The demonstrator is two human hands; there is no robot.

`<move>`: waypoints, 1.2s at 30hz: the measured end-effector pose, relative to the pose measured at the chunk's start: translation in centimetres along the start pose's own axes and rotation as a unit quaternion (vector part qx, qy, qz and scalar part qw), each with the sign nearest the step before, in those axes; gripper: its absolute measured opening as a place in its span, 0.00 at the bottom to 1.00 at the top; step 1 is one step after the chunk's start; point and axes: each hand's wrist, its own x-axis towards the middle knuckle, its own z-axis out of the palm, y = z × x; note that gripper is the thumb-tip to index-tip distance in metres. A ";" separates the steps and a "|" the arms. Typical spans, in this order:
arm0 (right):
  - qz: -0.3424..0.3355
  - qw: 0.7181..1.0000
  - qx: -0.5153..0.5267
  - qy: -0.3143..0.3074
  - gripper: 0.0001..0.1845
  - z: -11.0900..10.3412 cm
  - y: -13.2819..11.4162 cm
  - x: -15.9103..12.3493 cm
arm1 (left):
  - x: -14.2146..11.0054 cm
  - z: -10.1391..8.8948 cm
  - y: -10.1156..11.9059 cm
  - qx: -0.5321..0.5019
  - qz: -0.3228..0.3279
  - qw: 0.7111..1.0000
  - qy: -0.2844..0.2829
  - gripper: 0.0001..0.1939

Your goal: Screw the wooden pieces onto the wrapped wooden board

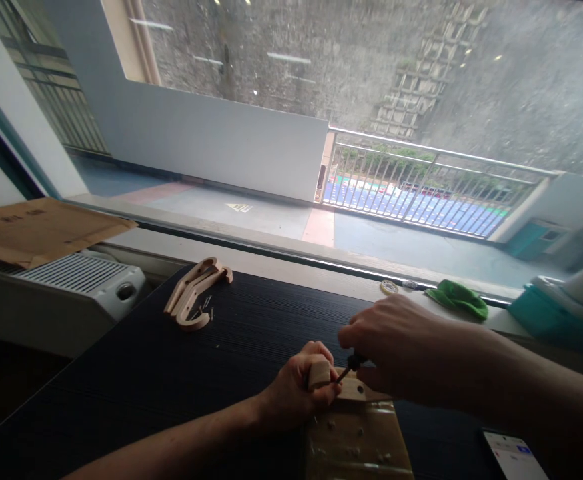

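My left hand (304,387) is closed around a pale wooden piece with a curved end (320,375), holding it against the cardboard (359,440). A dark hole shows in the flat part of the wood. My right hand (391,347) grips the dark handle of a screwdriver (354,362). Its shaft slants down to the left, and the tip meets the wood beside my left fingers; the exact contact point is hidden. Clear tape and several small bits lie on the cardboard in front of my hands.
Two curved wooden hook pieces (196,293) lie at the table's far left, with several screws (205,307) beside them. A phone (514,453) rests at the near right. Tape rolls (388,287), a green cloth (456,299) and a teal container (551,313) line the window sill.
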 end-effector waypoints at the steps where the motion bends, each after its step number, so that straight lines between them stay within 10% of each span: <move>1: -0.006 1.000 0.003 -0.006 0.06 -0.2 0.0 -0.1 | 0.0 0.0 0.0 0.001 -0.001 1.000 0.002 0.04; 36: -0.016 0.999 0.033 0.023 0.10 -0.2 0.7 0.0 | -0.1 -0.1 0.0 0.002 -0.002 1.000 -0.001 0.04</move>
